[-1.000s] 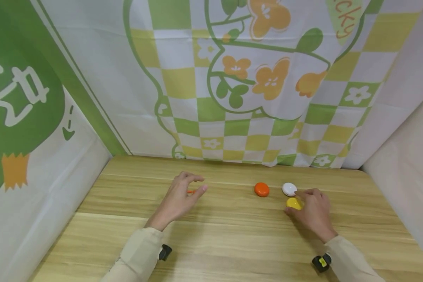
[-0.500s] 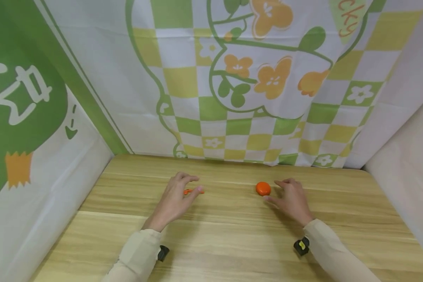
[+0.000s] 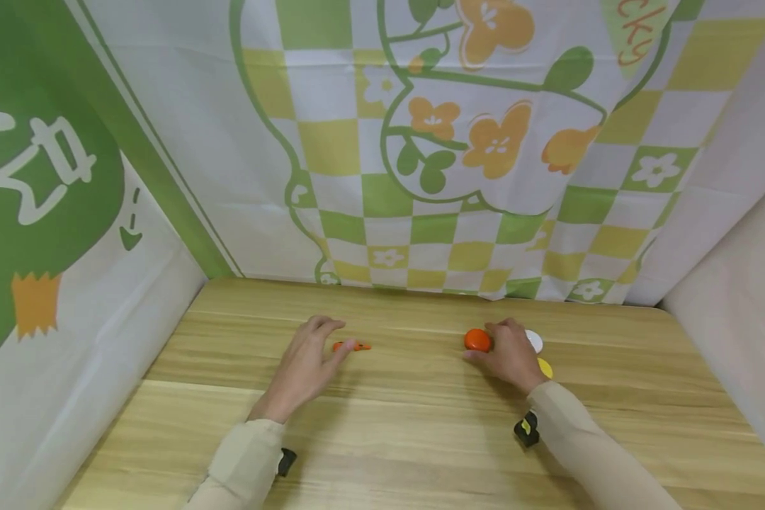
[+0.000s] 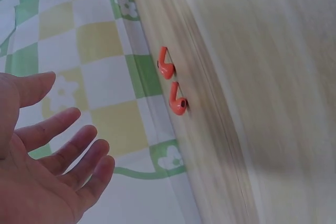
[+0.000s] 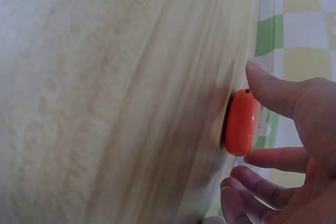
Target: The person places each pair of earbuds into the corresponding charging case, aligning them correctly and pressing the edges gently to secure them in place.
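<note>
My right hand (image 3: pixel 508 358) is at an orange rounded case (image 3: pixel 477 340) lying on the wooden table. In the right wrist view, the thumb (image 5: pixel 273 90) is by one end of the case (image 5: pixel 241 124) and the index finger by the other; a firm grip is not evident. To the left, my left hand (image 3: pixel 302 368) hovers with spread, loosely bent fingers and holds nothing. Beside it lie two orange earbuds, one (image 4: pixel 166 70) close to the other (image 4: pixel 179 104). The hand partly covers them in the head view.
Behind my right hand, a white round object (image 3: pixel 534 341) and a yellow one (image 3: pixel 545 367) show partly. A checked, flowered cloth (image 3: pixel 421 234) hangs along the back edge of the wooden table (image 3: pixel 408 425). Fabric walls stand at both sides.
My right hand has left the yellow object and moved left, so its fingers are now around the orange case. My left hand has drawn back slightly left, showing more of the earbuds.
</note>
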`<state>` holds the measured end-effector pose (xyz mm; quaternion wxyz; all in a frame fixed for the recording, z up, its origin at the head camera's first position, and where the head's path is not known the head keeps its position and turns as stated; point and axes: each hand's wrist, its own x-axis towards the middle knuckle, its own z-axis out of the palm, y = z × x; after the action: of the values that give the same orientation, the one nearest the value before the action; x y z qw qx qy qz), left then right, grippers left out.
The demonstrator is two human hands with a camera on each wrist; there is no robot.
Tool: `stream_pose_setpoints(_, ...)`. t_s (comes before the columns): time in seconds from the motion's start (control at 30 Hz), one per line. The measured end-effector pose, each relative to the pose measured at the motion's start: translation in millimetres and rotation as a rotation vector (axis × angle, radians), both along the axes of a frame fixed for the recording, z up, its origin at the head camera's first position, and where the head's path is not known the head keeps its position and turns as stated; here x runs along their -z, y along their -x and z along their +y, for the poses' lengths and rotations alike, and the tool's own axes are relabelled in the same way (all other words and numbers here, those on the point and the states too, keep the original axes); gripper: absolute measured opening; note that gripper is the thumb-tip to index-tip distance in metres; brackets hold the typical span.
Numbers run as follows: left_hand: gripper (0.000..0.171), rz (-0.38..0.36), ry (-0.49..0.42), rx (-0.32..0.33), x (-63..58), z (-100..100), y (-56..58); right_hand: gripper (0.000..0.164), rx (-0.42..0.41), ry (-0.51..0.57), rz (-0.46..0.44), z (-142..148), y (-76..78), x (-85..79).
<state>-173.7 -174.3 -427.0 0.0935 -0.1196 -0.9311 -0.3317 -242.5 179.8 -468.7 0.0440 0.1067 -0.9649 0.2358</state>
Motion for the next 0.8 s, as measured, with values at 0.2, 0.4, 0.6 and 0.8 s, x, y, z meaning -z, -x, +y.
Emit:
stream_pose_setpoints(0.2, 0.046, 0.044, 0.026, -0.013, 2.7, -4, -0.2, 0.063, 0.013, -0.031, 0.0, -3, 2.6, 3.3)
stream_pose_setpoints(0.4, 0.047, 0.06, 0.048, -0.016, 3.2, -4, -0.7, 0.054, 0.042, -0.043, -0.036, -4, 2.5, 3.2)
stream_pose_setpoints(0.6, 0.046, 0.069, 0.043, -0.006, 3.4, 0, -2.1, 0.055, 0.058, -0.032, -0.038, -6, 2.1, 3.2)
stream_pose_setpoints(0.8, 0.047, 0.08, 0.04, 0.033, 2.4, 13, -1.1, 0.059, 0.027, 0.004, 0.03, -8, -2.7, -0.1)
